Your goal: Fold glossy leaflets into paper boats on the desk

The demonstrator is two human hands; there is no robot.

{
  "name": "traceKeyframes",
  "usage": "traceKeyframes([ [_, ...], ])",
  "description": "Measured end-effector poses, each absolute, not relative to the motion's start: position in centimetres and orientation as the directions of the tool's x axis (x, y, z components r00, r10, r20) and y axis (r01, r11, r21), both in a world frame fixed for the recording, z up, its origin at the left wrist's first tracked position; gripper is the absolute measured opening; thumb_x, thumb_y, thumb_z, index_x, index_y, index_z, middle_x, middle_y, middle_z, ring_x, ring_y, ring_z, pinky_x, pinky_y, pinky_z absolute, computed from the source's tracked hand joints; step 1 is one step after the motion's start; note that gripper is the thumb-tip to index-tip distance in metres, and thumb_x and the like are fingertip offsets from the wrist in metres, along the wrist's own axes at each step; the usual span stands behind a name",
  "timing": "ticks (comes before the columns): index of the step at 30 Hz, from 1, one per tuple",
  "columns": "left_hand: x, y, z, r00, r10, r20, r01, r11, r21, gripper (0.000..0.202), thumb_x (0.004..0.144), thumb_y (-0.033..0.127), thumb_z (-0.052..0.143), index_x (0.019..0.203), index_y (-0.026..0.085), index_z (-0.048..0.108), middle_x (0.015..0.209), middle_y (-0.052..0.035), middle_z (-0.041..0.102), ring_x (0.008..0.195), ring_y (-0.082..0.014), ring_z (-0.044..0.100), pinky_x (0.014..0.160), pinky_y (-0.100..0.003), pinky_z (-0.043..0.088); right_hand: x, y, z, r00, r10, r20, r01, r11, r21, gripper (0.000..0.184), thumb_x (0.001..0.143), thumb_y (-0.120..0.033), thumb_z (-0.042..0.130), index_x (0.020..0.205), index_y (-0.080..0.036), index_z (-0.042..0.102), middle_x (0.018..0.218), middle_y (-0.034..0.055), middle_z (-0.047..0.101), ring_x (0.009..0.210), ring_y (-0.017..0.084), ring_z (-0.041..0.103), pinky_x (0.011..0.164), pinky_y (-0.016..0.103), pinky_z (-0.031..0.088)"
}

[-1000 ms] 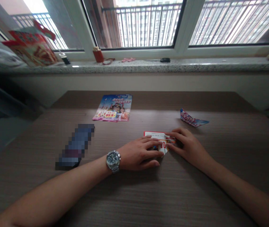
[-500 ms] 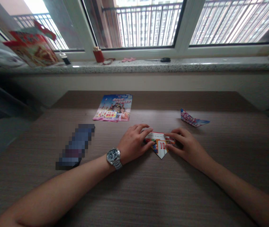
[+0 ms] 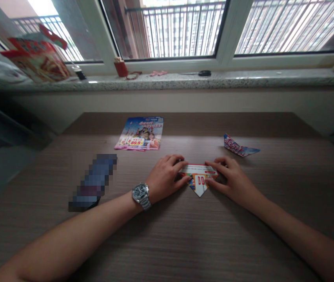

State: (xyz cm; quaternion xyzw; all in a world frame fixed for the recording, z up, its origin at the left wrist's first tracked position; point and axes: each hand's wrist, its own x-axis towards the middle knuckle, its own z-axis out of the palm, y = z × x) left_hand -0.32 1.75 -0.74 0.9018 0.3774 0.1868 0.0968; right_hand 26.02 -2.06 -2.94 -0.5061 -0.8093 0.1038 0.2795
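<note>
A folded paper leaflet (image 3: pixel 200 181) lies on the table in front of me, its pointed corner towards me and a straight white band along its far edge. My left hand (image 3: pixel 166 174), with a metal watch (image 3: pixel 140 192) on the wrist, grips its left end between thumb and fingers. At the opposite end, the thumb and fingers of my right hand (image 3: pixel 234 178) hold the leaflet's right side. The leaflet's two outer ends are partly covered by my fingers. Beyond my right hand rests a folded paper boat (image 3: pixel 240 149), blue and red.
Printed flyers (image 3: pixel 143 133) lie stacked at the table's (image 3: pixel 167 243) back left. A blurred-out dark flat object (image 3: pixel 93 182) is left of my left hand. On the stone windowsill (image 3: pixel 173 81) are scissors (image 3: pixel 204 73), a red container (image 3: pixel 120 67) and a red food bag (image 3: pixel 39 62).
My right fingers have shifted slightly along the leaflet's far edge, and more of its printed right side shows. My left hand stays almost still.
</note>
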Motion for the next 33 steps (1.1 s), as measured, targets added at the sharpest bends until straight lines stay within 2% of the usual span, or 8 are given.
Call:
traceKeyframes([
  [6,-0.3,1.8,-0.7,0.652,0.702,0.288,0.624,-0.712,0.322,0.038,0.091,0.038,0.067,0.123,0.021,0.058,0.13,-0.0093,0.059,0.12,-0.0274,0.055,0.106,-0.047,0.047,26.2,-1.9,-3.2,-0.326,0.879,0.347,0.761,0.462,-0.455,0.047,0.088,-0.037,0.069,0.133,-0.027,0.061,0.117,0.0118,0.055,0.106,0.03,0.056,0.093,0.051,0.051],
  [10,-0.3,1.9,-0.8,0.661,0.688,0.299,0.606,-0.725,0.327,0.036,0.09,0.036,0.069,0.121,0.02,0.057,0.129,-0.0086,0.06,0.119,-0.0265,0.057,0.104,-0.045,0.048,26.3,-1.9,-3.3,-0.324,0.878,0.354,0.758,0.464,-0.458,0.048,0.088,-0.038,0.069,0.133,-0.026,0.06,0.12,0.0121,0.054,0.108,0.03,0.055,0.095,0.05,0.051],
  [17,-0.1,1.9,-0.7,0.692,0.672,0.263,0.593,-0.738,0.322,0.03,0.089,0.031,0.071,0.112,0.019,0.057,0.11,-0.0057,0.067,0.102,-0.0245,0.061,0.092,-0.04,0.051,25.9,-2.1,-2.5,-0.361,0.85,0.384,0.749,0.51,-0.423,0.031,0.087,-0.033,0.071,0.116,-0.024,0.063,0.119,0.0121,0.058,0.11,0.031,0.055,0.093,0.05,0.05],
  [22,-0.1,1.9,-1.0,0.714,0.637,0.292,0.559,-0.769,0.31,0.04,0.092,0.029,0.069,0.128,0.019,0.055,0.113,-0.0066,0.066,0.103,-0.0235,0.061,0.092,-0.039,0.05,25.8,-2.0,-2.4,-0.422,0.811,0.405,0.71,0.574,-0.409,0.021,0.088,-0.027,0.07,0.107,-0.023,0.062,0.113,0.0101,0.066,0.107,0.029,0.058,0.093,0.048,0.05],
  [24,-0.2,2.0,-1.1,0.733,0.61,0.302,0.538,-0.791,0.291,0.036,0.095,0.03,0.064,0.129,0.021,0.058,0.112,-0.0064,0.065,0.101,-0.0224,0.06,0.091,-0.038,0.051,25.9,-1.9,-2.4,-0.435,0.807,0.4,0.694,0.584,-0.421,0.023,0.089,-0.027,0.07,0.11,-0.022,0.062,0.112,0.01,0.068,0.107,0.028,0.059,0.093,0.046,0.051],
  [29,-0.3,2.0,-1.2,0.755,0.573,0.32,0.504,-0.818,0.275,0.023,0.099,0.031,0.057,0.118,0.023,0.066,0.109,-0.0058,0.065,0.097,-0.02,0.06,0.088,-0.035,0.05,25.8,-2.0,-2.3,-0.508,0.759,0.407,0.649,0.648,-0.399,0.034,0.093,-0.025,0.065,0.127,-0.023,0.06,0.119,0.0106,0.068,0.113,0.027,0.061,0.097,0.046,0.051],
  [33,-0.3,1.9,-1.2,0.76,0.561,0.327,0.487,-0.826,0.285,0.02,0.1,0.032,0.056,0.114,0.022,0.067,0.11,-0.0057,0.065,0.098,-0.0195,0.061,0.089,-0.035,0.051,25.8,-2.3,-2.2,-0.558,0.732,0.392,0.62,0.681,-0.389,0.032,0.096,-0.027,0.062,0.128,-0.024,0.063,0.124,0.0107,0.068,0.116,0.026,0.062,0.098,0.044,0.053],
])
